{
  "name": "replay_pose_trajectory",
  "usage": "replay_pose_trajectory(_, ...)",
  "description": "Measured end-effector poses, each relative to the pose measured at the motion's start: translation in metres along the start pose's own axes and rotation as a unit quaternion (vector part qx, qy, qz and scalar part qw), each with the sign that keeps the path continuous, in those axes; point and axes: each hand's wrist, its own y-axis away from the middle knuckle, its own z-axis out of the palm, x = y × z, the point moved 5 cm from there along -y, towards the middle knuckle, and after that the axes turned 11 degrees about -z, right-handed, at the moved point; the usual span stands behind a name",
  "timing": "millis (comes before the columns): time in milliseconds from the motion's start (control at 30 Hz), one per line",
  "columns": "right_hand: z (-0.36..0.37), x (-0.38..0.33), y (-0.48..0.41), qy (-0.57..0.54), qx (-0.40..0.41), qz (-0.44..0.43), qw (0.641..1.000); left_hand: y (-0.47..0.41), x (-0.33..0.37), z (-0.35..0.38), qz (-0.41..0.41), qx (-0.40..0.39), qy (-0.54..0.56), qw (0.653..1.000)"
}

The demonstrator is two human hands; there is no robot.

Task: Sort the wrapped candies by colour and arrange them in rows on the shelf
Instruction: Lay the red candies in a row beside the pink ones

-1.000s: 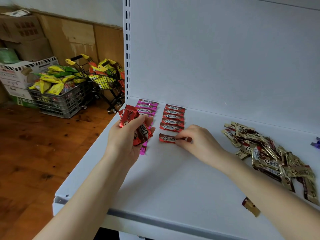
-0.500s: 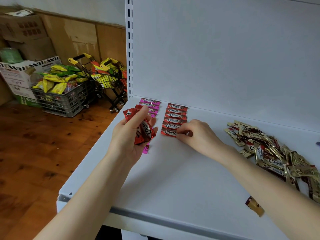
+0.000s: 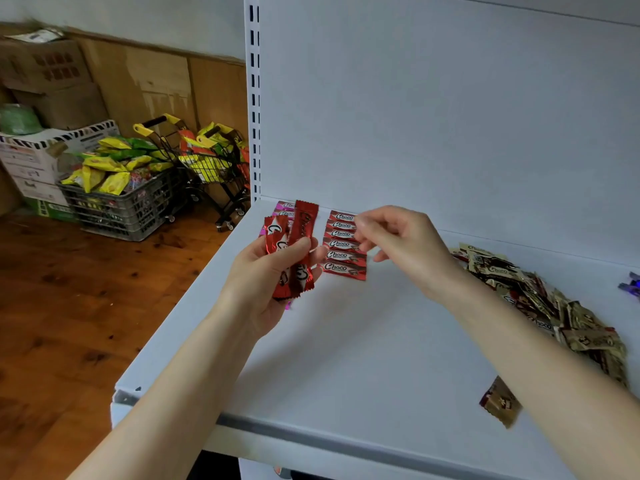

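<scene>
the white metal shelf point(image 3: 346, 358) has a flat bare deck, a grey strip along its front edge and a plain white back panel point(image 3: 450, 116), with a slotted upright point(image 3: 254, 98) at its left corner. at the back left lies a row of red candies point(image 3: 344, 244), stacked one behind another with their "choco" labels facing up. a pink row point(image 3: 284, 209) just left of it is mostly hidden. the left grip point(image 3: 277, 271), a bare hand, is curled round a bunch of red candies point(image 3: 301, 237) held upright above the shelf. the right grip point(image 3: 398, 244) hangs over the red row with its fingers loosely bent and nothing in it; its fingertips are blurred. a heap of gold candies point(image 3: 540, 299) sprawls on the right, and one gold candy point(image 3: 500, 401) lies apart near the front. left of the shelf is a wooden floor point(image 3: 69, 306) with a grey crate point(image 3: 124, 202) of yellow and green packets, small shopping carts point(image 3: 207, 168) and cardboard boxes point(image 3: 52, 71) against the wall.
</scene>
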Motion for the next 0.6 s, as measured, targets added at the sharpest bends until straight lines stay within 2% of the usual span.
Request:
replay_pose_trajectory(67,0.004,-0.015,0.002,-0.036,-0.032,0.020,0.999,0.003,-0.002,0.005,-0.005,-0.018,-0.043,0.999)
replay_pose_trajectory(133,0.011,-0.024,0.005,-0.025,-0.065,0.015,0.997,0.006,-0.003,0.009,-0.005,-0.032,-0.087,0.996)
replay_pose_trajectory(200,0.012,-0.026,0.007,-0.025,-0.065,0.008,0.998,0.010,-0.005,0.010,-0.009,-0.038,-0.110,0.993)
replay_pose_trajectory(367,0.007,-0.023,0.013,-0.074,-0.050,0.047,0.995,0.013,-0.005,0.009,-0.027,-0.028,-0.059,0.998)
replay_pose_trajectory(600,0.007,-0.027,0.020,-0.100,-0.077,0.044,0.991,0.018,-0.006,0.011,-0.008,-0.034,-0.104,0.994)
